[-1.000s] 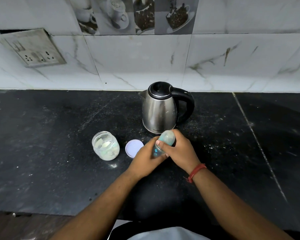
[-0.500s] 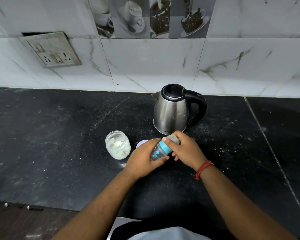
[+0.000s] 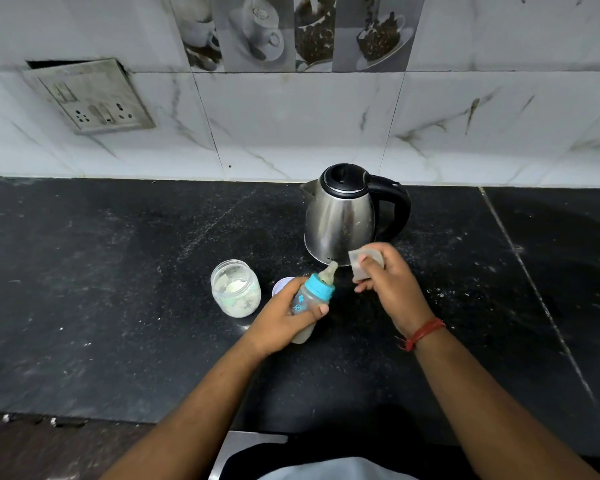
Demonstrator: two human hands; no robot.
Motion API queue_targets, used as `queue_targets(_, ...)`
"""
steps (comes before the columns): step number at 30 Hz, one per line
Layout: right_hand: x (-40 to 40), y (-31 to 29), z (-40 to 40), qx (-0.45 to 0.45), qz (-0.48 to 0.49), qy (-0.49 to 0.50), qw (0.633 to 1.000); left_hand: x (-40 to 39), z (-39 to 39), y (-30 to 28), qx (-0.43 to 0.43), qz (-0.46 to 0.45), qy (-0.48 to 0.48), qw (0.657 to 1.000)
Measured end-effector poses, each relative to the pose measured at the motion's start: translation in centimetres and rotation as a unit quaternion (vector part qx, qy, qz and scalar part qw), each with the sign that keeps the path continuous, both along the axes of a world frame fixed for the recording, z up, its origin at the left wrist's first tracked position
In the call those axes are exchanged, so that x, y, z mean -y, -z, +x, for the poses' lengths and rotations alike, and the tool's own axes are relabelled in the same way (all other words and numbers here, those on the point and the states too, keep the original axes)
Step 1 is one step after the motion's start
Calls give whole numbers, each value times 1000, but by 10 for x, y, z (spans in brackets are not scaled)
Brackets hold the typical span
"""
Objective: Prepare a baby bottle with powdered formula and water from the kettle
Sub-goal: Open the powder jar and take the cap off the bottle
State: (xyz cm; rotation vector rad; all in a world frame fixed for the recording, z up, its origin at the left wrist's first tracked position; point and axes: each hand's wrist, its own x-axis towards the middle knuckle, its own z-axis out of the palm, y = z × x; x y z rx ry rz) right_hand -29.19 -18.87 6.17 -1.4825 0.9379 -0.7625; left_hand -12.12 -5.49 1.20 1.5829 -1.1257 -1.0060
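My left hand (image 3: 281,320) grips a small baby bottle (image 3: 309,303), tilted toward the kettle, with a blue collar and a pale teat exposed at its top. My right hand (image 3: 388,289) holds the bottle's clear cap (image 3: 364,263) a short way to the right of the teat, apart from it. A steel kettle (image 3: 340,216) with a black lid and handle stands just behind both hands. An open glass jar of white formula powder (image 3: 236,289) sits left of the bottle, and its pale round lid (image 3: 281,285) lies flat between jar and bottle, partly hidden by my left hand.
The black stone counter (image 3: 118,289) runs to a marble-tiled wall behind. A wall socket plate (image 3: 94,97) is mounted at the upper left. The counter's front edge (image 3: 84,415) lies near the bottom of the view.
My right hand has pulled the clear cap off the bottle and moved it to the right, uncovering the teat. The left hand still holds the bottle.
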Motion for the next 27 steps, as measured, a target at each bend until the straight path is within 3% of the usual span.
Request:
queue_targets(3,15,12,-16,-57,-35,57,996,0,0,6,-10,-17,-35,999)
queue_targets(6,25,29,-37,-201,-108,76,971,2,-1,10,-12,-17,-41,999)
queue_targets(10,30,54,-58,-339,-126,51,931,4,-2,15,-4,-24,-46,999)
queue_targets(14,32,74,-67,-401,-139,14,905,8,-5,18,23,-30,-51,998)
queue_targets(21,32,83,-73,-437,-167,-4,884,14,-9,11,28,-39,-48,998)
queue_targets(24,27,67,-68,-394,-249,56,883,15,-7,11,44,-41,-56,997)
queue_targets(26,17,49,-55,-305,-252,82,915,16,-7,10,51,-36,-63,996)
queue_targets(27,10,39,-44,-254,-205,74,942,16,-8,9,53,-34,-65,996)
